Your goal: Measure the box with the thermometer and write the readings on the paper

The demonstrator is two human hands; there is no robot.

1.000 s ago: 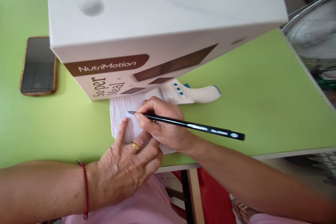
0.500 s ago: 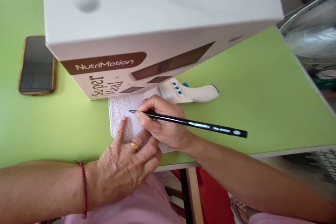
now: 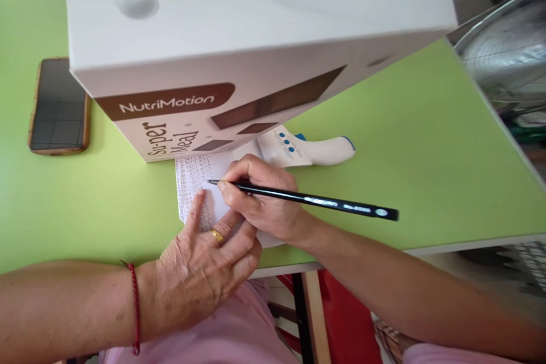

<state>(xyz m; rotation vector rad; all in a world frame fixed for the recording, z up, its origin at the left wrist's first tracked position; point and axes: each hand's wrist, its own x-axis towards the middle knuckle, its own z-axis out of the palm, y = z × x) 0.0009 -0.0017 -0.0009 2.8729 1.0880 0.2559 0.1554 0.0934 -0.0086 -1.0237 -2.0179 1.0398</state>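
Note:
Between thumb and fingers, my right hand grips a long black pencil. Its tip points down at a sheet of white paper covered on the left with rows of small handwritten-looking marks. Flat on the paper's near part lies my left hand, fingers spread, with a gold ring on one finger and a red cord at the wrist. The far edge of the paper runs up to a large white NutriMotion box. Part of the page is hidden under both hands.
A phone in a brown case lies left of the box. Right of the paper is a white handheld device with blue dots, partly behind the box. The green table ends at a pale edge near me. A fan stands beyond the right side.
The whole view has shifted very slightly. The pencil's back end sits a touch lower in angle; both hands keep their places on the paper.

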